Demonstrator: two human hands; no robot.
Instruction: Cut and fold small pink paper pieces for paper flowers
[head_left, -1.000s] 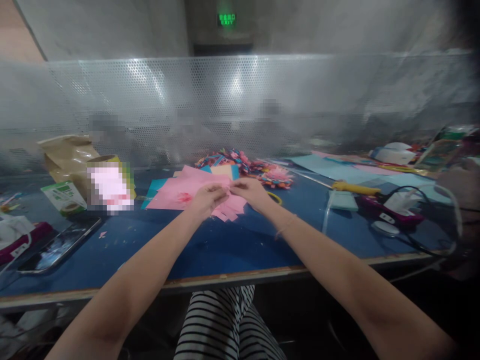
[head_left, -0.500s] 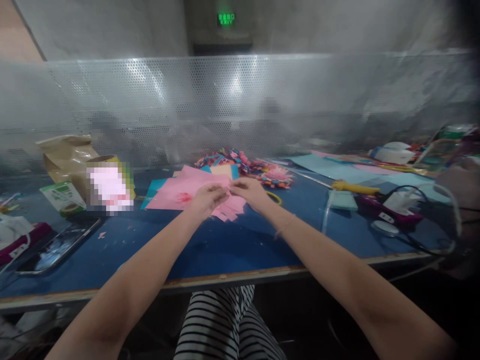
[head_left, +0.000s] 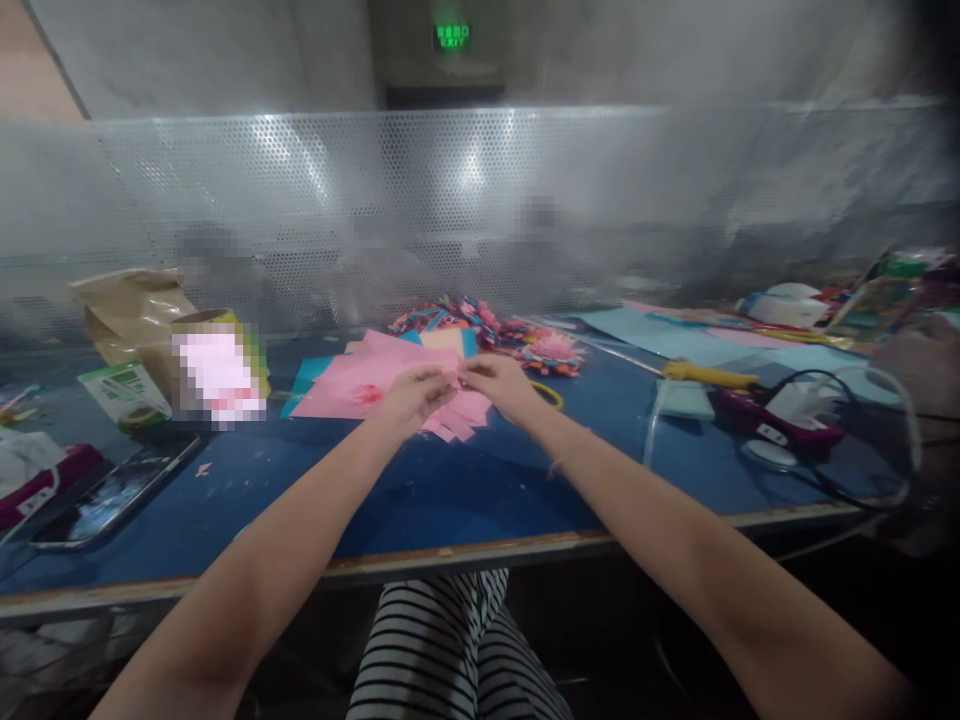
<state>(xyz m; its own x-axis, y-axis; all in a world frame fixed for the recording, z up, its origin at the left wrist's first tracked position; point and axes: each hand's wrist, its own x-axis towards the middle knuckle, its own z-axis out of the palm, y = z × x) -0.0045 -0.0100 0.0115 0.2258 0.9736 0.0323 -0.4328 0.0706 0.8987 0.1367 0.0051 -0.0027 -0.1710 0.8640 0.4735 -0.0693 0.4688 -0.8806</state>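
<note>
My left hand (head_left: pixel 415 398) and my right hand (head_left: pixel 499 386) meet fingertip to fingertip over the middle of the table. Both are closed in a pinch on a small pink piece of paper (head_left: pixel 455 381), which blends with the pink behind it, so its shape is hard to make out. Below and behind them lie pink paper sheets (head_left: pixel 337 385), with a red patch near my left hand. Cut pink strips (head_left: pixel 459 418) spread under my fingers. Blue paper (head_left: pixel 298 388) shows at the pile's left edge.
Fringed paper flowers (head_left: pixel 553 352) sit behind my right hand. To the left stand a brown paper bag (head_left: pixel 127 310), a green-and-white packet (head_left: pixel 126 397) and a phone (head_left: pixel 120 495). Rightward are a yellow-handled tool (head_left: pixel 709 374), light blue sheets (head_left: pixel 652 335) and a purple power strip (head_left: pixel 780 425) with cables.
Hardly anything differs. Both hands keep their pinch at the same spot, with at most a tiny shift of the fingers.
</note>
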